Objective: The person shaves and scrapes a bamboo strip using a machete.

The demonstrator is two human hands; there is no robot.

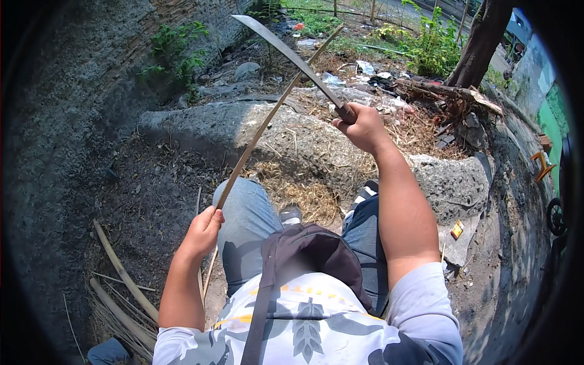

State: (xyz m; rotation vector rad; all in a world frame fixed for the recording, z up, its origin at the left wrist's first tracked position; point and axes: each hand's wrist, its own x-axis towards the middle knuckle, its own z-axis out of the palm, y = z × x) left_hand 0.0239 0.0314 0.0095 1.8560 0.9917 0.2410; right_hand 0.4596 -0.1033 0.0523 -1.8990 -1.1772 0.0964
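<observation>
My left hand [205, 232] is closed round the lower part of a long thin wooden stick, perhaps split bamboo [258, 131], beside my left knee. The stick slants up and away to the right. My right hand [364, 129], arm stretched forward, grips the dark handle of a machete [283, 51]. Its long curved blade points up and to the left. Blade and stick cross near the stick's far part; I cannot tell whether they touch. Below the crossing, pale fibrous shavings [307, 198] lie on the ground around my feet.
A rough concrete ledge [207, 121] runs across in front of my feet. Long pale strips [125, 271] lie at my lower left. A dark bag [316, 255] rests on my lap. A rough wall [79, 103] stands left, a tree trunk [480, 45] far right, a yellow packet [457, 229] near right.
</observation>
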